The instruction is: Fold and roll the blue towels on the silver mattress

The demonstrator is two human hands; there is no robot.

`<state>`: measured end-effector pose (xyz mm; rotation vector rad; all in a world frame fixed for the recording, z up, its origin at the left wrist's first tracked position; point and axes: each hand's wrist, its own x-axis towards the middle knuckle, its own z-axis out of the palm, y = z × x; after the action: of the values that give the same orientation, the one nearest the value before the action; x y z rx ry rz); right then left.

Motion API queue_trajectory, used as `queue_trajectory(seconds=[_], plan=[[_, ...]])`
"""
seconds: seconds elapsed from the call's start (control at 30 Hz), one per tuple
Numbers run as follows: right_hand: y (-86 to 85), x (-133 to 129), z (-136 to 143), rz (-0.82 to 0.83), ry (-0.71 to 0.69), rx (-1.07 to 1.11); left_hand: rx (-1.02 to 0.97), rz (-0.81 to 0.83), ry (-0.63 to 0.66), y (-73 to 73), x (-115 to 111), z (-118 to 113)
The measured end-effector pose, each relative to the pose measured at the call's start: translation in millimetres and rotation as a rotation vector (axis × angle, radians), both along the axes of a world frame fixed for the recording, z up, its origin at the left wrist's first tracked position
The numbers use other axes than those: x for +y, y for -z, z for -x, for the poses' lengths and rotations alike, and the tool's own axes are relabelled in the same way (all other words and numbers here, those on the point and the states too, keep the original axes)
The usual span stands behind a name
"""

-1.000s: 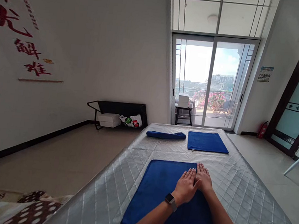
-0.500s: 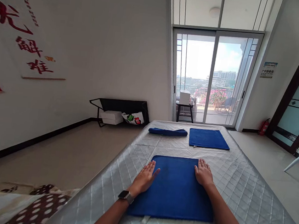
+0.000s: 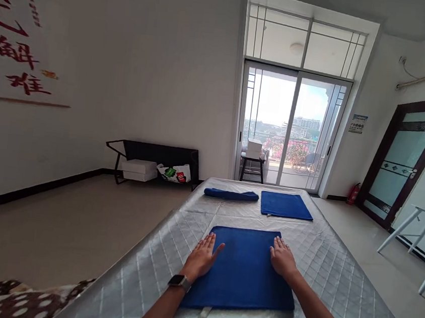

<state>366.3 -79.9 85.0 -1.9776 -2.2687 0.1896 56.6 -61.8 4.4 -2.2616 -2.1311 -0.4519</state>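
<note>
A blue cloth (image 3: 242, 268), folded into a flat rectangle, lies on a silver quilted mattress (image 3: 339, 288). A small pale tag sticks out at its near edge. On the cloth's left edge my left hand (image 3: 201, 258) rests flat, fingers extended and thumb apart; a watch (image 3: 180, 281) is on that wrist. My right hand (image 3: 282, 257) lies flat along the right edge, fingers stretched out toward the far corner. Neither hand grips anything. Farther back are a second flat blue cloth (image 3: 287, 206) and a narrow rolled or folded blue cloth (image 3: 231, 195).
A black bench or rack (image 3: 160, 153) against the wall holds white boxes (image 3: 139, 170) and a printed bag (image 3: 175, 173). A brown dotted blanket (image 3: 22, 306) is at lower left. White stool legs (image 3: 398, 229) and a fire extinguisher (image 3: 353, 194) stand right, near sliding glass doors (image 3: 288, 126).
The camera view has tilted up and turned slightly right. Both hands remain flat on the cloth's side edges, with little visible shift. The cloths keep their places on the mattress.
</note>
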Motion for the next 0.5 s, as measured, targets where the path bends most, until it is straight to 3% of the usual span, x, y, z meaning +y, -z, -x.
queue_trajectory(seconds=[0.2,0.3,0.37,0.5], plan=[[14.0,-39.5,-4.3,0.055,0.012,0.014,0.023,0.029,0.003,-9.8,1.8,5.9],[16.9,-42.3,-2.7,0.063,0.023,0.027,0.041,-0.01,0.031,-22.0,-2.4,-9.0],[17.9,-40.9,-2.0,0.054,0.023,0.043,0.034,-0.063,0.143,-28.5,-9.7,-39.3],[22.0,-38.9,-4.8,0.036,0.0,0.022,0.01,-0.086,0.437,-31.0,-31.3,-133.0]])
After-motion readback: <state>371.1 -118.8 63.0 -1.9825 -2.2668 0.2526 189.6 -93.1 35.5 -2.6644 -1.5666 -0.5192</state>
